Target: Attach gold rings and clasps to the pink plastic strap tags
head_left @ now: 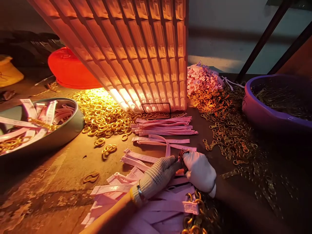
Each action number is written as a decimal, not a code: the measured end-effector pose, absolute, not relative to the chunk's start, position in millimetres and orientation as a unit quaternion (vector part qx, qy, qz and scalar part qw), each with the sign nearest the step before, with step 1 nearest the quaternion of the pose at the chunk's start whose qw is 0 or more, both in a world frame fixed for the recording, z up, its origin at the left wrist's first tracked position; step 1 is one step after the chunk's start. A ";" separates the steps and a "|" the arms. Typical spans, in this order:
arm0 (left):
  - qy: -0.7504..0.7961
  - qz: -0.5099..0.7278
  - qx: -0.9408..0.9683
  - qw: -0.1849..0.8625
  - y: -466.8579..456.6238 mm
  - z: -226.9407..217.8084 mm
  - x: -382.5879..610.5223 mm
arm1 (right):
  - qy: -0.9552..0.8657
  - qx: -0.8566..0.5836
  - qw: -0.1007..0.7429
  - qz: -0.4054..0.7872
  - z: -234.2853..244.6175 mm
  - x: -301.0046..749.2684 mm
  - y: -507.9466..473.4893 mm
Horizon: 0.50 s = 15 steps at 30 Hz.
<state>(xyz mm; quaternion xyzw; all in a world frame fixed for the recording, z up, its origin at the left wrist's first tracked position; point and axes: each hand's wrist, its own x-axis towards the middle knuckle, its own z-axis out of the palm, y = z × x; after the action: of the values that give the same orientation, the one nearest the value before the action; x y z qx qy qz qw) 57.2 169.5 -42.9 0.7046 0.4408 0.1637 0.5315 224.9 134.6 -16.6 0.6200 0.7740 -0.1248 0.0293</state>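
Observation:
Both my hands wear knit gloves and meet low in the middle of the view. My left hand (156, 177) pinches toward my right hand (198, 172), and between them sits a small dark ring with a pink strap (161, 140) looping up from it. Both hands are closed on that piece. Under my wrists lies a heap of pink straps (158, 211), some with gold chain links (195, 224) attached. More straps (165, 128) are laid flat just beyond my hands.
A pile of gold rings (104, 117) spreads left of centre, gold chain pieces (226, 130) right. A ribbed orange-lit panel (136, 48) stands behind. Grey bowl (73, 128) with straps at left, purple basin (263, 117) at right, red lid (68, 70) and pink tag pile (202, 78) behind.

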 end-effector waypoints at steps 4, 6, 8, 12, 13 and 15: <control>0.450 0.191 0.661 0.569 172.4 -45.3 52.9 | 0.774 0.616 0.038 -0.144 -6.0 232.3 135.8; 0.448 0.195 0.667 0.563 172.4 -47.5 51.5 | 0.766 0.625 0.043 -0.146 -6.9 232.8 136.2; 0.447 0.188 0.680 0.550 171.4 -49.6 51.0 | 0.758 0.635 0.048 -0.139 -12.8 230.8 136.5; 0.465 0.181 0.706 0.503 167.8 -50.7 53.3 | 0.791 0.600 0.052 -0.111 -28.2 224.6 136.3; 0.461 0.182 0.716 0.492 167.1 -50.5 54.4 | 0.805 0.580 0.056 -0.108 -31.1 223.5 136.3; 0.438 0.188 0.742 0.472 167.0 -50.1 55.2 | 0.827 0.548 0.063 -0.107 -34.7 222.2 136.7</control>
<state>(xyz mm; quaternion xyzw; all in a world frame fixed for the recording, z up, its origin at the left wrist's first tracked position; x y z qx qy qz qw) 55.2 167.0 -50.1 0.7416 0.4383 0.1878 0.4719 222.2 136.7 -34.7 0.5478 0.8273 -0.1070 0.0627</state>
